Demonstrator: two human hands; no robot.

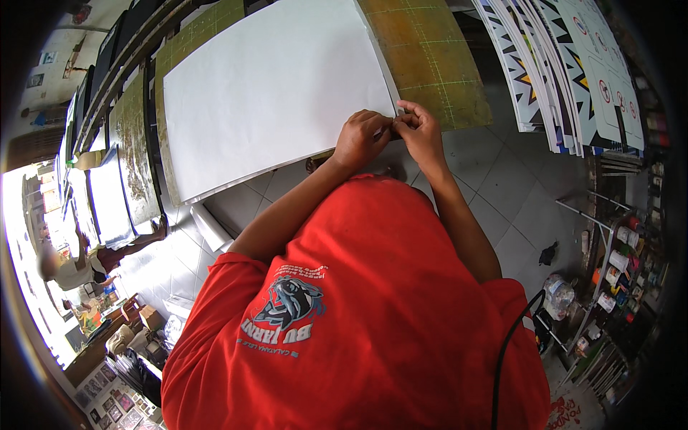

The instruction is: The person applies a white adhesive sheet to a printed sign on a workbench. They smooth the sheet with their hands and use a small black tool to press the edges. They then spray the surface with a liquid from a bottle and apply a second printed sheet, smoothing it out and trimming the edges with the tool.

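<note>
Below my head camera, filling the lower middle, is the person's bright red short-sleeved cotton shirt (401,301), with a dark animal print and pale lettering on the chest. Beyond it I see a large, smooth white rectangular sheet (279,93), lying flat with its near edge toward the shirt and a narrow strip showing along its right edge. It lies on a tabletop (430,57) faced with worn yellow-green material and marked with a pale grid; this surface shows mainly to the right and left of the sheet. Grey square-tiled floor (530,208) shows below and around it. At upper right stands a thick stack of white printed boards (609,57) with black and yellow shapes. Below that, at the right, is a pale metal-framed rack (605,251) crowded with small containers.

The bare left hand (362,136) and bare right hand (421,132) meet at the sheet's near right corner. The fingers of both are bent, thumbs and fingertips drawn close together — I cannot tell whether they pinch the corner or something small beside it. Near the rack sits a clear plastic bottle (559,297); a slim white roll (211,228) lies under the sheet's near left corner.
</note>
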